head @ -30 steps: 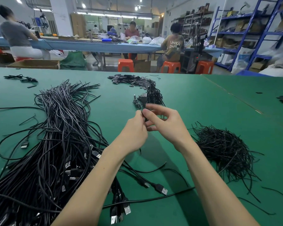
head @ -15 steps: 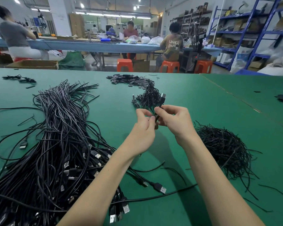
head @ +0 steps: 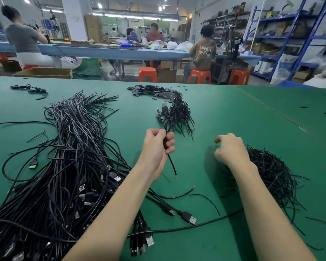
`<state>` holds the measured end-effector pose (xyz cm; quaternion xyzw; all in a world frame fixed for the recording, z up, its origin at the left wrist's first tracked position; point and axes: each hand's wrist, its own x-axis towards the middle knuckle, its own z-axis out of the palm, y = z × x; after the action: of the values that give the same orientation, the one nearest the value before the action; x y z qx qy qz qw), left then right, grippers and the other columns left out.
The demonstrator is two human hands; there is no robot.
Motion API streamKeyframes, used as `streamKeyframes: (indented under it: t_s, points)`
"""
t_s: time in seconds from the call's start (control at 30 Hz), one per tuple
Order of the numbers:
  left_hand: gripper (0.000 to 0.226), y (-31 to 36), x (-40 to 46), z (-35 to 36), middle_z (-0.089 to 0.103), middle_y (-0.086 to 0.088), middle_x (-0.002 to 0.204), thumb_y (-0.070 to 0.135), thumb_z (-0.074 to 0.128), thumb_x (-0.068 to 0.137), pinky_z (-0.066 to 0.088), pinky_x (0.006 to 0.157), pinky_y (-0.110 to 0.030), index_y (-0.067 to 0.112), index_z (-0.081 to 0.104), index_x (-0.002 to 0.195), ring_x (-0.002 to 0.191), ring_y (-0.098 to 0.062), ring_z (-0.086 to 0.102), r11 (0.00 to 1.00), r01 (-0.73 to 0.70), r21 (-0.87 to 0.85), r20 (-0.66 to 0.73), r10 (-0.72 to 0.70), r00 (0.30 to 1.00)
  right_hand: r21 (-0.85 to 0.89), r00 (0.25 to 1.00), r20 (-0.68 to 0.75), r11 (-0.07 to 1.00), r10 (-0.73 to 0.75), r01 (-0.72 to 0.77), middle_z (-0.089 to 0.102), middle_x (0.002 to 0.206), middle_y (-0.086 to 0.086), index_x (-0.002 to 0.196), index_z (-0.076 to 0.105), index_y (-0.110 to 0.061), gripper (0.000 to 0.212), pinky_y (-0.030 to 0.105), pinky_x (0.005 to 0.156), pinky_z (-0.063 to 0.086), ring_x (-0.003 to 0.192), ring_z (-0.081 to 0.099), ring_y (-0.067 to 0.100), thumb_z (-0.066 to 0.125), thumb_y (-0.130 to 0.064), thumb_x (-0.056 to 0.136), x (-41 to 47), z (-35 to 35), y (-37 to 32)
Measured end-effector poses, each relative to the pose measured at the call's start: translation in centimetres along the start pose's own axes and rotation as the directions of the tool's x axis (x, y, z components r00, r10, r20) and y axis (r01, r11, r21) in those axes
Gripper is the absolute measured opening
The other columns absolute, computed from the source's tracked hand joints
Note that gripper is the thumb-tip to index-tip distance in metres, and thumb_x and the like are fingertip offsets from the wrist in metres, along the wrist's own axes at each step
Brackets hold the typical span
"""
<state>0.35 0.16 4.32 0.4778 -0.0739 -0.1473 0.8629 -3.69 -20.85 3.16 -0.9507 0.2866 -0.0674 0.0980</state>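
My left hand (head: 157, 146) grips a coiled black USB cable (head: 172, 164) upright in its fist; the plug (head: 164, 107) sticks up above the hand and the loose wire end hangs below. My right hand (head: 229, 149) hovers over the near edge of a tangled heap of thin black ties (head: 271, 174), fingers loosely curled and holding nothing I can see. A small pile of bundled cables (head: 179, 115) lies just beyond my left hand.
A big sheaf of loose black USB cables (head: 60, 176) covers the left of the green table (head: 233, 119). Flat black tags (head: 152, 92) lie at the far middle. Other people sit on orange stools (head: 147, 74) at a blue bench behind.
Both hands were together working on the cable. My right hand has let go and moved right to the heap of ties; my left hand keeps the cable.
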Motion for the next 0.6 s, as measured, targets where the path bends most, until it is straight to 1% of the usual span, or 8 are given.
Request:
streamKeyframes:
  t_s: [0.07,0.13,0.2,0.27,0.37,0.43,0.5,0.6]
  points:
    - [0.019,0.1,0.0,0.0,0.047,-0.004,0.072,0.002,0.031,0.104,0.028,0.045,-0.021,0.015,0.032,0.09,0.053,-0.011,0.037,0.999,0.017,-0.038,0.01,-0.017,1.0,-0.06,0.999,0.025,0.997,0.047,-0.046,0.052,0.136,0.013,0.132,0.059,-0.011,0.041,0.039,0.091,0.042,0.128,0.041,0.037,0.051,-0.006,0.092,0.3,0.5,0.6]
    - [0.019,0.2,-0.1,-0.2,0.049,-0.003,0.071,0.002,0.032,0.104,0.029,0.045,-0.021,0.014,0.033,0.09,0.053,-0.011,0.038,0.997,0.04,-0.071,0.025,-0.038,0.999,-0.055,0.996,0.036,0.995,0.08,-0.078,0.059,0.128,0.016,0.122,0.063,-0.007,0.035,0.036,0.086,0.044,0.122,0.047,0.038,0.05,-0.003,0.09,0.4,1.0,0.8]
    - [0.019,0.2,-0.1,-0.3,0.05,-0.003,0.069,0.002,0.033,0.104,0.03,0.045,-0.021,0.014,0.033,0.09,0.053,-0.011,0.039,0.994,0.056,-0.091,0.042,-0.052,0.998,0.027,0.994,0.019,0.994,0.109,-0.109,0.065,0.119,0.019,0.114,0.067,-0.006,0.031,0.037,0.086,0.051,0.112,0.056,0.037,0.053,0.0,0.088,0.4,1.1,0.8]
    - [0.018,0.1,-0.1,-0.2,0.051,-0.002,0.068,0.002,0.033,0.104,0.03,0.045,-0.021,0.014,0.033,0.09,0.052,-0.012,0.04,0.993,0.062,-0.102,0.052,-0.057,0.997,0.134,0.989,-0.011,0.981,0.146,-0.143,0.064,0.117,0.021,0.111,0.07,-0.006,0.029,0.039,0.087,0.055,0.103,0.062,0.038,0.055,0.001,0.087,0.3,0.9,0.9]
    - [0.017,0.0,-0.1,-0.2,0.051,-0.002,0.067,0.003,0.034,0.104,0.03,0.044,-0.021,0.014,0.033,0.091,0.052,-0.011,0.04,0.992,0.069,-0.102,0.057,-0.064,0.996,0.242,0.986,-0.025,0.958,0.163,-0.153,0.067,0.115,0.02,0.103,0.077,-0.01,0.023,0.042,0.09,0.056,0.1,0.064,0.038,0.061,-0.003,0.088,0.2,0.6,1.2]
    - [0.017,-0.1,-0.1,-0.2,0.051,-0.002,0.068,0.003,0.034,0.105,0.03,0.045,-0.022,0.014,0.034,0.091,0.053,-0.011,0.04,0.993,0.074,-0.092,0.058,-0.068,0.996,0.268,0.992,-0.014,0.956,0.126,-0.118,0.071,0.113,0.015,0.097,0.08,-0.017,0.018,0.038,0.091,0.056,0.102,0.065,0.035,0.066,-0.009,0.088,-0.1,0.3,1.1]
    - [0.017,-0.2,-0.1,-0.3,0.051,-0.002,0.069,0.004,0.034,0.105,0.031,0.045,-0.022,0.014,0.034,0.092,0.054,-0.012,0.039,0.994,0.073,-0.086,0.056,-0.068,0.996,0.342,0.998,-0.036,0.939,0.048,-0.033,0.074,0.111,0.008,0.091,0.082,-0.021,0.012,0.029,0.089,0.053,0.103,0.066,0.027,0.072,-0.015,0.087,-0.4,-0.5,0.7]
    - [0.017,-0.2,0.0,-0.4,0.051,-0.002,0.069,0.003,0.034,0.104,0.031,0.045,-0.021,0.014,0.034,0.091,0.053,-0.011,0.04,0.994,0.067,-0.085,0.055,-0.062,0.997,0.543,0.99,-0.127,0.832,-0.054,0.115,0.078,0.091,-0.002,0.084,0.08,-0.025,0.004,0.019,0.078,0.05,0.091,0.071,0.014,0.079,-0.021,0.085,-1.1,-2.6,-0.6]
